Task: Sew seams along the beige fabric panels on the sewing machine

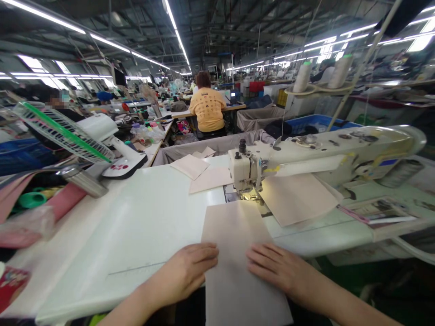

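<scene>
A long beige fabric panel (238, 258) lies before me, its far end beside the needle area of a white sewing machine (249, 172) and its near end past the table's front edge. My left hand (195, 267) is closed over the panel's left edge, with fingertips on top and the thumb low at the edge. On the panel's right side rests my right hand (275, 267), fingers stretched out and lying flat. More beige pieces (299, 197) sit under the machine arm, and others (192, 166) are behind the needle on the left.
A white fan with a green rim (64, 131) and a steel flask (81, 180) stand at left. Thread cones (302, 77) rise at right. A booklet (380, 210) lies on the table (136, 226). A grey-lined bin (176, 151) and a person in yellow (208, 108) are beyond.
</scene>
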Demonstrator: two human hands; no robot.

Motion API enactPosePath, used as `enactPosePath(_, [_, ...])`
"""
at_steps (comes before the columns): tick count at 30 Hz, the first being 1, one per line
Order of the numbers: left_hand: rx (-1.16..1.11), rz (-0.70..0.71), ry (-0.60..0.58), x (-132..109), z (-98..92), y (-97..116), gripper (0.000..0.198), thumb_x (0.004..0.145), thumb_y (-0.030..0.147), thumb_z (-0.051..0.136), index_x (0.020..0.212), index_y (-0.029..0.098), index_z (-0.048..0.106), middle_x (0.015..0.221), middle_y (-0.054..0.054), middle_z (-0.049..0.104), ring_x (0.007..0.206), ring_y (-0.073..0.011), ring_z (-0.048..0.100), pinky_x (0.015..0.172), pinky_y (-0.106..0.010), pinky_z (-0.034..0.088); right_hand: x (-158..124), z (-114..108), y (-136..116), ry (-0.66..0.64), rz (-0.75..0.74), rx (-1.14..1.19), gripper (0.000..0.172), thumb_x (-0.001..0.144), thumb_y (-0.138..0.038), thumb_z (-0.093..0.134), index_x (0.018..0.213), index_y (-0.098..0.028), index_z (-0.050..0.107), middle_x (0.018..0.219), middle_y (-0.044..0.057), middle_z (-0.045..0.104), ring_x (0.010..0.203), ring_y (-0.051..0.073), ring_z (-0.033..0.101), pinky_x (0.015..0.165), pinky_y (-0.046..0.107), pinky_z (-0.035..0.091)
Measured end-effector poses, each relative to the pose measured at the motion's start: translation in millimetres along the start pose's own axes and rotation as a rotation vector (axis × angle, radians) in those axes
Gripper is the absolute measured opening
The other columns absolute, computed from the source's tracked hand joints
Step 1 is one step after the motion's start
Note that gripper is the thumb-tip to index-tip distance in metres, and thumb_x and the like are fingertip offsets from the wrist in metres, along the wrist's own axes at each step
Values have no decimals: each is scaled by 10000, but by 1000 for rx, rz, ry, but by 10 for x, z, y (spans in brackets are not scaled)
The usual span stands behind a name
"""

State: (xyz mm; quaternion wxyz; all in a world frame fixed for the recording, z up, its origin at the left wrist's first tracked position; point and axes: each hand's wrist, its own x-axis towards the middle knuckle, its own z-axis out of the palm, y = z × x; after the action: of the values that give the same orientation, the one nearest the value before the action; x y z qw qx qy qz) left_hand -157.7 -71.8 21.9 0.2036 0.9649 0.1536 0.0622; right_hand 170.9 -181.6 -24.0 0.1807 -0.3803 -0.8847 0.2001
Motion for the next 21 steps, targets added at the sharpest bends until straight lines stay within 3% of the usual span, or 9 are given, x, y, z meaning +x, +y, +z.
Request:
enactPosePath(3, [-204, -84, 40, 129, -88, -58, 327, 993, 197, 419, 1142, 201, 710, 1222, -85, 700, 1168, -220, 638, 1063, -323, 478, 191, -96, 68, 115, 118, 240, 362, 936, -153, 528, 1261, -225, 670, 1298, 87, 687, 1213, 232, 627, 1047, 358, 472])
enactPosePath(5, [-344, -246, 111, 232, -144, -105, 327, 1014, 296, 418, 1047, 194, 727, 1111, -76, 728, 1051, -213, 671, 975, -306, 515, 367, -145, 151, 220, 342, 430, 246, 929, -283, 564, 1082, -190, 733, 1079, 86, 760, 999, 247, 708, 887, 346, 548])
enactPosePath(7, [-402, -438, 145, 341, -163, -147, 318, 976, 412, 500, 994, 184, 720, 1025, -60, 738, 950, -228, 678, 869, -307, 538, 537, -122, 257, 324, 581, 513, 242, 885, -346, 606, 989, -170, 734, 935, 76, 763, 885, 261, 713, 792, 350, 559])
enactPosePath(9, [-396, -603, 145, 449, -132, -178, 355, 900, 496, 592, 984, 172, 708, 966, -50, 742, 861, -240, 674, 774, -307, 533, 667, -37, 353, 440, 692, 552, 343, 812, -312, 661, 1125, -175, 690, 931, 61, 748, 883, 255, 703, 784, 345, 549])
enactPosePath(11, [-348, -731, 180, 540, -60, -199, 370, 873, 499, 599, 994, 162, 694, 918, -48, 743, 798, -240, 668, 729, -306, 511, 738, 59, 409, 559, 735, 569, 602, 768, -262, 675, 1352, -201, 546, 941, 39, 732, 863, 228, 696, 781, 335, 539])
enactPosePath(13, [-282, -823, 263, 599, 23, -207, 332, 895, 445, 536, 999, 162, 676, 875, -47, 739, 771, -238, 669, 723, -308, 493, 756, 116, 424, 641, 758, 546, 715, 778, -250, 641, 1455, -208, 417, 893, 14, 709, 766, 197, 680, 736, 325, 534])
enactPosePath(17, [-193, -903, 303, 620, 112, -163, 285, 913, 380, 460, 997, 180, 645, 776, -34, 714, 731, -242, 672, 673, -302, 468, 722, 97, 391, 603, 733, 413, 388, 839, -280, 555, 1208, -186, 628, 823, 20, 686, 658, 178, 625, 675, 325, 516])
enactPosePath(19, [-144, -930, 279, 611, 106, -117, 273, 910, 364, 451, 983, 181, 639, 737, -33, 698, 699, -241, 663, 644, -298, 451, 714, 71, 364, 584, 700, 358, 281, 860, -286, 541, 1075, -194, 697, 924, 58, 725, 754, 198, 655, 736, 342, 525])
enactPosePath(21, [-94, -945, 250, 601, 83, -73, 265, 910, 345, 438, 973, 177, 633, 729, -37, 689, 678, -236, 652, 636, -297, 435, 724, 61, 334, 588, 662, 339, 286, 880, -264, 523, 1081, -197, 715, 1068, 85, 737, 917, 221, 679, 843, 360, 524])
